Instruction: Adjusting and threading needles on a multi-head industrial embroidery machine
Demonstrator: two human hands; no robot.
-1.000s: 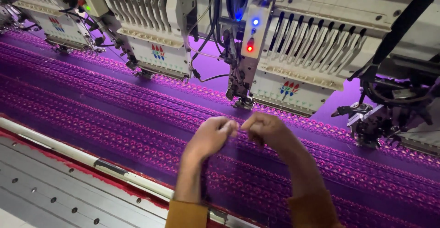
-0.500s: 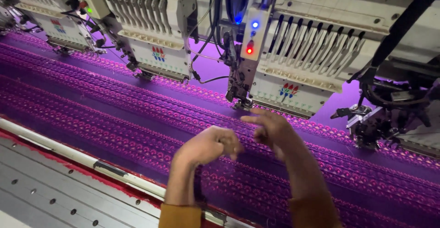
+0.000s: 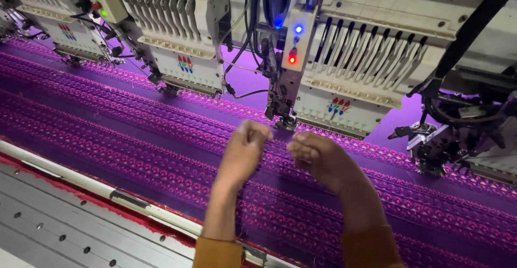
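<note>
Left hand [image 3: 245, 149] and right hand [image 3: 318, 157] both pinched tight, near each other above purple embroidered fabric [image 3: 134, 138]; whatever they hold is too fine to tell. Small red-blue-green label [image 3: 337, 107] on the cream embroidery head [image 3: 350, 79] behind

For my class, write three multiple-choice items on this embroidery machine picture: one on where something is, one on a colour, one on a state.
1. Where are the left hand and right hand?
A. Over the purple fabric, below an embroidery head
B. On the grey metal table
C. Inside a drawer

2. What colour is the lower lamp on the head's panel?
A. Yellow
B. Red
C. White

3. How are the two hands held?
A. Flat, palms down
B. Fingers spread wide
C. Curled, fingertips pinched close together

Answers: 1 A, both hands hover above the patterned cloth in front of the head. 2 B, it glows red under the blue lamp. 3 C, both hands are curled with their fingertips drawn in towards each other.
</note>
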